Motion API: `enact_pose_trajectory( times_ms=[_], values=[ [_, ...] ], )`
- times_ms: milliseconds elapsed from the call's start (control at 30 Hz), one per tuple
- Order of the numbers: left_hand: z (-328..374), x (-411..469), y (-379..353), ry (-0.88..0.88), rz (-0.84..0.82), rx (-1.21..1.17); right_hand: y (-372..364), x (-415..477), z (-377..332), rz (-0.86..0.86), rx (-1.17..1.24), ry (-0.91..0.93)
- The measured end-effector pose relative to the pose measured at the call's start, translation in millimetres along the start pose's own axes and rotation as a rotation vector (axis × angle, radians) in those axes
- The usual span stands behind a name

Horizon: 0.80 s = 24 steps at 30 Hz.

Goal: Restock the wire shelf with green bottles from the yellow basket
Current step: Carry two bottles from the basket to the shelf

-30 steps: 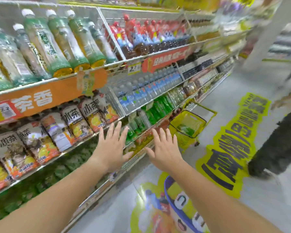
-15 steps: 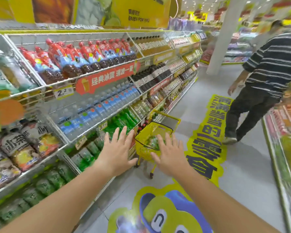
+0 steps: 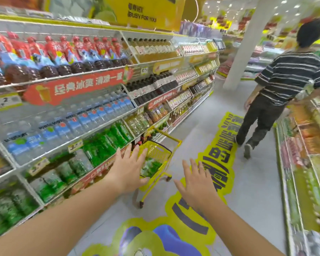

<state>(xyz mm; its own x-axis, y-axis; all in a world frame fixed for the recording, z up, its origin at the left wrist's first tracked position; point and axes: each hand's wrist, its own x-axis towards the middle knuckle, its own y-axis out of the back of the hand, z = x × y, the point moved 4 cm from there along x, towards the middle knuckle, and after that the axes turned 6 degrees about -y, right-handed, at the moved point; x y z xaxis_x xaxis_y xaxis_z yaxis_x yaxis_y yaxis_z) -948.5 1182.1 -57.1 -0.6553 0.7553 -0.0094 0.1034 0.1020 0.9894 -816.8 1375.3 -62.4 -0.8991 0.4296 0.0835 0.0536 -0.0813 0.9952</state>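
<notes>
While my left hand (image 3: 129,170) and right hand (image 3: 198,183) reach forward, fingers spread and holding nothing, I judge I am at the approach step. The yellow basket (image 3: 160,145) stands on the floor just beside the wire shelf (image 3: 96,172), with green bottles (image 3: 151,166) inside. Next, I think, 1 hand must dip past the rim and close round 1 bottle.

Yellow plastic mesh basket (image 3: 156,151); white wire shelf (image 3: 67,145).
</notes>
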Motion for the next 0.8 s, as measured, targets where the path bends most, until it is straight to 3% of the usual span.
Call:
enact_pose_trajectory(
  times_ms=[467, 800],
  values=[
    [-31, 231, -36, 0.030, -0.022, 0.019, -36, 238, 64, 0.009, -0.102, 0.094],
    [-59, 331, -68, 0.144, 0.014, -0.026, -89, 392, 36, -0.041, -0.025, 0.282]
  ],
)
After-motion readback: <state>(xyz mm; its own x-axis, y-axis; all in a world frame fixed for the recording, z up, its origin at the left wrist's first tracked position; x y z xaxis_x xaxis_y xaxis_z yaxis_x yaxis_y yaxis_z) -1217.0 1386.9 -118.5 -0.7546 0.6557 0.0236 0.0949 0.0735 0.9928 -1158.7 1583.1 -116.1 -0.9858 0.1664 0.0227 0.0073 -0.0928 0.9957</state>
